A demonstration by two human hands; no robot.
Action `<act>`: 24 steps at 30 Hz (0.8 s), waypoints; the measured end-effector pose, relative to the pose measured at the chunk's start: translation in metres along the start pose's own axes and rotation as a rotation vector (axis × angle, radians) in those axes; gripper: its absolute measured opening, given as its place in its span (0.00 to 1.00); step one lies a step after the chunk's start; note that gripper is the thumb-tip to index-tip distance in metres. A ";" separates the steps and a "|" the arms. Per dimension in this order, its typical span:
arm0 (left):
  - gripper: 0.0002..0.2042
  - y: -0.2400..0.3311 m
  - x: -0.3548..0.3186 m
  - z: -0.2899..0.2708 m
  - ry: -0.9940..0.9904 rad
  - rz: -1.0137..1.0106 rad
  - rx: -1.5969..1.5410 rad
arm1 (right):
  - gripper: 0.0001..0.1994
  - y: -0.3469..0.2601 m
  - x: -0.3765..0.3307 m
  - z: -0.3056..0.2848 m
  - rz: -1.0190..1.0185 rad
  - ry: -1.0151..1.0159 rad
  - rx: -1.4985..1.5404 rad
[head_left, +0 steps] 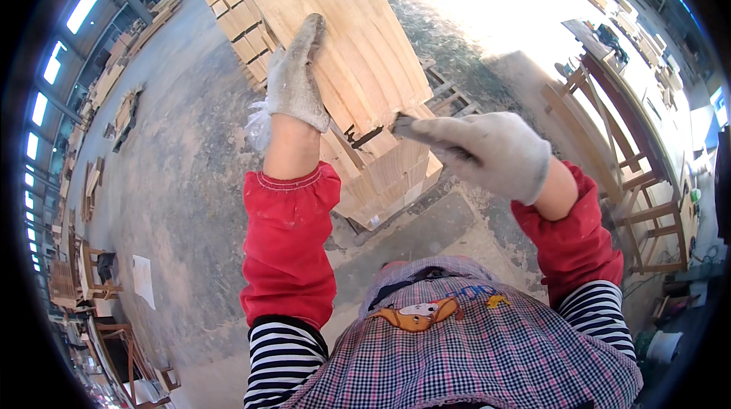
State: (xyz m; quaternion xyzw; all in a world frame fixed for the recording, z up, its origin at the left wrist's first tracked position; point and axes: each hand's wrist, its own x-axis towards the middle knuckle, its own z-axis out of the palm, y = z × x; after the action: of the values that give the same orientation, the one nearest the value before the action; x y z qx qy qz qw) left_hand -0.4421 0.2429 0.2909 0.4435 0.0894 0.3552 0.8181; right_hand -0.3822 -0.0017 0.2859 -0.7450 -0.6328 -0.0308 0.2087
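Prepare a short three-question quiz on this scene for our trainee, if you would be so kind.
1. Which hand holds the dark object at the near end of the wide board?
2. True or false: the left hand touches the wide board.
3. Choose one: the sleeve covers are A) blue, B) red, C) green.

Key: 1. The right hand. 2. True; it is at the board's left side. 3. B.
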 end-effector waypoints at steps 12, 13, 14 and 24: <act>0.16 -0.002 -0.002 0.001 0.007 0.040 -0.023 | 0.23 -0.042 -0.005 0.050 0.194 0.238 0.383; 0.16 -0.002 -0.003 0.001 0.015 0.030 -0.032 | 0.23 -0.043 -0.004 0.054 0.189 0.259 0.384; 0.15 -0.001 -0.004 0.003 0.022 0.020 -0.041 | 0.23 -0.043 -0.004 0.062 0.183 0.280 0.386; 0.15 0.000 -0.005 0.005 0.047 0.043 -0.025 | 0.22 -0.045 -0.002 0.061 0.198 0.302 0.462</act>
State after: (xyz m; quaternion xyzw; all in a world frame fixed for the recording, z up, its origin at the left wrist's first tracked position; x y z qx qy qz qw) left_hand -0.4435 0.2364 0.2931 0.4264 0.0947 0.3840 0.8135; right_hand -0.4386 0.0227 0.2415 -0.7229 -0.5090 0.0243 0.4667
